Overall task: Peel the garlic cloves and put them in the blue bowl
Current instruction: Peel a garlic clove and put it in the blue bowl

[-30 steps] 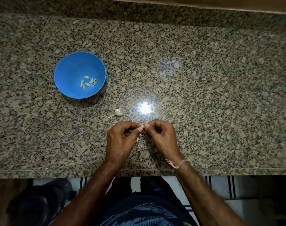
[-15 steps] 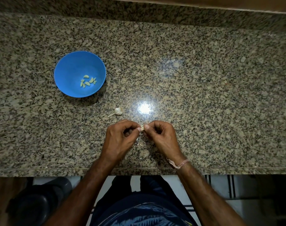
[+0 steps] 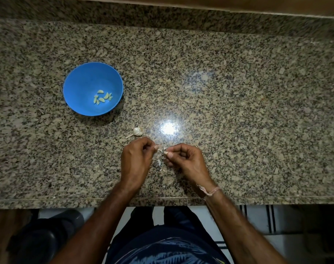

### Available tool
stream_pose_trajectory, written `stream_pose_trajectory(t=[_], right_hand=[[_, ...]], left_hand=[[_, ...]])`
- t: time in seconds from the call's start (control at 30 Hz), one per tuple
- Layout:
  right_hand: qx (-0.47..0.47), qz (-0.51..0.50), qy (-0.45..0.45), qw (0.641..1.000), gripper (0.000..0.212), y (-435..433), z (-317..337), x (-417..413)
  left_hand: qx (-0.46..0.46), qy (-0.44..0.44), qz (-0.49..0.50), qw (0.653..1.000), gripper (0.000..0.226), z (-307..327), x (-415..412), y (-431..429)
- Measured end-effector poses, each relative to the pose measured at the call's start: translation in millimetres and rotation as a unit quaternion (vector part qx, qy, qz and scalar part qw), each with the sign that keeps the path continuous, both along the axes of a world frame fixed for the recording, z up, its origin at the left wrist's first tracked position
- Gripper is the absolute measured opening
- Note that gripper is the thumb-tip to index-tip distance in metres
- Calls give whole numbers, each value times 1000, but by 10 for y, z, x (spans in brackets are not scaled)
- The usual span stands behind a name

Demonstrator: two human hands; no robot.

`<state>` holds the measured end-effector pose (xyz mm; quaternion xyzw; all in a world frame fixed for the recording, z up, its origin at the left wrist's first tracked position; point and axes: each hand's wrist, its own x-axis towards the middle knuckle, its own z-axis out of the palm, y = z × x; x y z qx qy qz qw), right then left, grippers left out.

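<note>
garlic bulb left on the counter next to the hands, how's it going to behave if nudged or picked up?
The garlic bulb looks small and rounded, so a nudge would probably roll or pivot it around its thin stem. The granite counter looks polished and glossy, so it may skid. It is probably light, with papery skin that may flake like the peel scraps nearby.

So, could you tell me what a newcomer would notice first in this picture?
Probably the blue bowl at the counter's left, with peeled garlic cloves inside. Next, the left hand and right hand at the front edge, pinching a garlic clove between them over scraps of skin. A garlic bulb lies just beyond the left hand.
</note>
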<state>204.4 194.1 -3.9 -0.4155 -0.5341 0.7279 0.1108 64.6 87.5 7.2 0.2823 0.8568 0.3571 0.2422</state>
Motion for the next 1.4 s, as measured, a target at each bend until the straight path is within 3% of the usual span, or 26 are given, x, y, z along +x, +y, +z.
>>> stream_pose_trajectory(t=[0.2,0.27,0.43,0.67,0.93,1.03,1.1,1.17,1.27,1.4], right_hand=[[-41,-37,9,998,15,14,29,-21],[-42,-42,14,998,14,18,38,-38],[-57,-38,22,997,16,16,59,-79],[-19,-26,7,999,15,-10,47,-113],[40,-14,-25,999,11,-30,34,-149],[24,-9,-16,1000,16,-63,58,-176],[32,-14,-21,999,25,-85,63,-203],[83,-9,-39,996,28,-112,51,-213],[213,24,-94,972,17,-98,5,-173],[342,126,-186,912,52,-97,-67,-82]], left_hand=[[-18,37,5,999,10,9,68,-32],[0,42,-11,999,23,-26,69,-54],[47,-5,-54,997,24,-24,99,-61],[33,65,-36,997,4,5,101,-66],[38,32,-31,998,23,-3,118,-91],[51,64,-46,996,16,19,104,-116],[40,101,-53,993,23,32,90,-112],[29,124,-47,991,28,22,51,-133],[11,111,37,993,12,-56,-114,-295],[-36,103,104,989,15,-214,-414,-573]])
